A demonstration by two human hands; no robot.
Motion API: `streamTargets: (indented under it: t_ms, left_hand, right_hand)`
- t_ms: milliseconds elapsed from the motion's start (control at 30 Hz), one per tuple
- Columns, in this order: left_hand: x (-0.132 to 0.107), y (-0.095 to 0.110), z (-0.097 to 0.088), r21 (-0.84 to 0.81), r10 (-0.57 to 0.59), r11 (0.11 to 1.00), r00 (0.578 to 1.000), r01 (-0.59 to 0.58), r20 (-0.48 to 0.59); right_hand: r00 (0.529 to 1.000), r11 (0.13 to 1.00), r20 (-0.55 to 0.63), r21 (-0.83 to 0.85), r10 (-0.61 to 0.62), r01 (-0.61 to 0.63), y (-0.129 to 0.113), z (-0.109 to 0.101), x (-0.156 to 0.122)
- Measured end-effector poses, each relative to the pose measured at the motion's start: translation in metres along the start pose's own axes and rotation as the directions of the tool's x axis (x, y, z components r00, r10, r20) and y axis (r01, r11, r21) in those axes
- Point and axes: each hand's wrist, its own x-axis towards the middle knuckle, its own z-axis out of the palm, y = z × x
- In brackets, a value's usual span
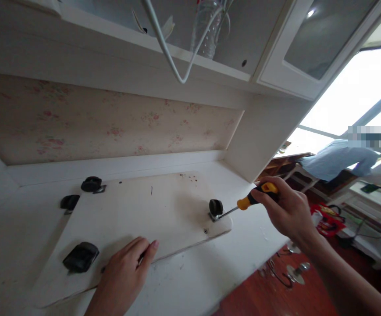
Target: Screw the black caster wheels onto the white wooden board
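My right hand (287,206) is wrapped around the yellow and black handle of a screwdriver (243,202). Its metal shaft slants down to the left, with the tip at the mounting plate of a black caster wheel (215,207) on a white board (137,219). My left hand (127,270) rests at the board's near edge with curled fingers and the thumb alongside; something dark shows between them, too small to make out. Toward the board's left end are more black casters: one at the far corner (90,184), one beside it (70,202), and a nearer one (81,256).
The board lies on a white counter (243,250) beneath a cabinet shelf (164,41) holding a clear plastic bottle (206,30). A white cable (170,57) hangs down in front. Lamp-like metal parts (293,272) lie on the red floor. A person in light blue (338,158) bends over by the window.
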Motion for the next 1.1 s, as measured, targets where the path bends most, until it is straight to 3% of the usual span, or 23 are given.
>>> streamTargets:
  t_ms: [367, 567, 700, 900, 1000, 1100]
  left_hand:
    - [-0.002, -0.002, 0.001, 0.014, 0.026, 1.000, 1.000, -0.026, 0.001]
    - [-0.001, 0.000, 0.001, 0.033, 0.044, 0.999, 0.999, -0.043, -0.032]
    - [-0.001, 0.000, 0.001, 0.036, 0.042, 0.999, 0.999, -0.041, -0.030]
    - [0.000, -0.001, 0.002, 0.030, 0.068, 0.997, 0.996, -0.066, -0.052]
    - [-0.001, -0.001, 0.001, 0.026, 0.069, 0.997, 0.996, -0.068, -0.061]
    - [-0.002, 0.000, 0.000, 0.023, 0.065, 0.998, 0.996, -0.063, -0.066]
  right_hand:
    - [0.999, 1.000, 0.044, -0.023, -0.003, 0.004, -0.004, 0.001, 0.002]
    - [0.977, 0.975, 0.211, -0.220, 0.034, 0.014, -0.012, 0.000, 0.022]
    - [0.941, 0.948, 0.338, -0.295, -0.011, 0.117, -0.017, -0.006, 0.037]
    - [0.934, 0.811, 0.348, -0.522, -0.080, 0.264, -0.024, -0.011, 0.057]
    - [0.899, 0.826, 0.423, -0.462, -0.114, 0.322, -0.025, -0.010, 0.063]
    - [0.810, 0.875, 0.556, -0.280, -0.188, 0.396, -0.023, -0.012, 0.068]
